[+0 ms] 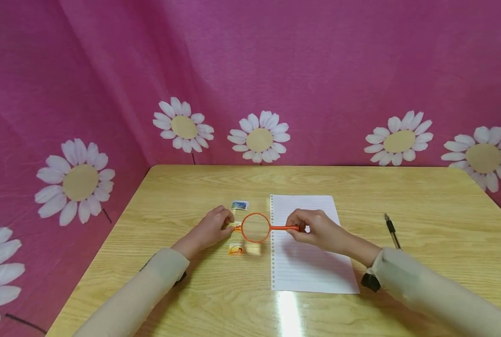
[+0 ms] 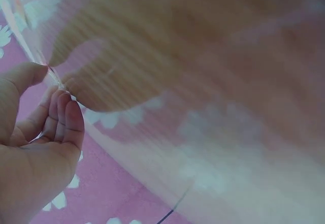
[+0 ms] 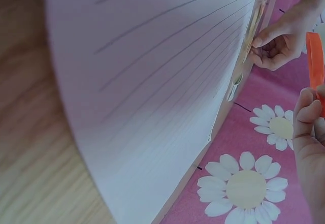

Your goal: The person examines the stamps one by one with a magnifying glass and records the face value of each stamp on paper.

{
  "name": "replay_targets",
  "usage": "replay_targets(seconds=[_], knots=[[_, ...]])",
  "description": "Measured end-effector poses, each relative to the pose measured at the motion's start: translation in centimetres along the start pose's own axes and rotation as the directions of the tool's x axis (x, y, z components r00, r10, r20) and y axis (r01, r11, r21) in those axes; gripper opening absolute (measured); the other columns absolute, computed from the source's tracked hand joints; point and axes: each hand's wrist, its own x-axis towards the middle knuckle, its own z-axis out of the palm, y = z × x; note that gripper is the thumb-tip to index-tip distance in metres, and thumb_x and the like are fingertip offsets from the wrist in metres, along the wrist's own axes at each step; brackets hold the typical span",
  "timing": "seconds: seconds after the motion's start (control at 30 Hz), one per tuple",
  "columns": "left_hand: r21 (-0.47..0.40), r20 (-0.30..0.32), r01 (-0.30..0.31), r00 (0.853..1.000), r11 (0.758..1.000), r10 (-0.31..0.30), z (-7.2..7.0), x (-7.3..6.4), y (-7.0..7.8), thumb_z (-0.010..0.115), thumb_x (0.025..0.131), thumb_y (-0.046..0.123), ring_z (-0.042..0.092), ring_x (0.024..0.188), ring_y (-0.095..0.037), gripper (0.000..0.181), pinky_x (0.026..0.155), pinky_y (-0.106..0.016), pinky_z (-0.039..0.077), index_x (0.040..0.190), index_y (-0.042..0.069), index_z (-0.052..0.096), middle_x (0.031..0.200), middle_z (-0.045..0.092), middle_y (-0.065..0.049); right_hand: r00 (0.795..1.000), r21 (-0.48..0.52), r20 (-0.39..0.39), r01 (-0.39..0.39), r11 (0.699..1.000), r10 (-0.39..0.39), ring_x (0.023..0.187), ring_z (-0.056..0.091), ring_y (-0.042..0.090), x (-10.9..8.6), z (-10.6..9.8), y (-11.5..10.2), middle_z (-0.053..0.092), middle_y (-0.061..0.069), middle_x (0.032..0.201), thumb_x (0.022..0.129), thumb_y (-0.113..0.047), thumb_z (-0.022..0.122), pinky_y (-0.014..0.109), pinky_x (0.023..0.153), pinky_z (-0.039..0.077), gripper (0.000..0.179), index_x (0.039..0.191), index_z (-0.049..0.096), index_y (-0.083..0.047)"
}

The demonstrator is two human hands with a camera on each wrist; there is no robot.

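You can read no word, number, brand or sign in any of the three views. The far card (image 1: pixel 239 205), the middle card (image 1: pixel 237 225) and the near card (image 1: pixel 236 249) carry coloured prints, but these are too small for you to read. On the paper (image 1: pixel 303 262) you can distinguish ruled lines only.
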Motion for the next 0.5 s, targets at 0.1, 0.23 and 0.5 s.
replay_targets(seconds=[0.1,0.23,0.5], knots=[[-0.007,0.004,0.001,1.000,1.000,-0.001,0.0,0.0,0.0,0.069,0.089,0.008,0.047,0.077,-0.012,0.013,0.070,-0.025,0.045,0.095,0.000,0.061,0.087,0.055,-0.008,1.000,0.003,0.004,0.006,1.000,-0.006,0.068,0.050,-0.004,0.3,0.2,0.0,0.063,-0.004,0.075,0.084,0.002,0.071,0.019,0.056,0.047,0.016,0.088,0.062,-0.011],[-0.018,0.014,0.018,1.000,1.000,-0.018,0.0,0.0,0.0,0.068,0.090,0.008,0.047,0.077,-0.012,0.012,0.070,-0.024,0.044,0.095,0.000,0.061,0.088,0.054,-0.008,1.000,0.005,0.004,0.005,1.000,-0.005,0.068,0.050,-0.004,0.7,0.3,-0.1,0.063,-0.004,0.075,0.084,0.001,0.071,0.018,0.056,0.046,0.015,0.087,0.062,-0.011],[-0.017,0.000,0.020,1.000,1.000,-0.020,0.0,0.0,0.0,0.068,0.089,0.006,0.045,0.076,-0.012,0.012,0.068,-0.023,0.042,0.094,-0.001,0.060,0.084,0.052,-0.007,1.000,0.026,0.007,0.018,1.000,-0.018,0.068,0.051,-0.004,1.4,0.9,0.0,0.063,-0.003,0.074,0.083,0.002,0.071,0.019,0.056,0.047,0.015,0.088,0.063,-0.010]])
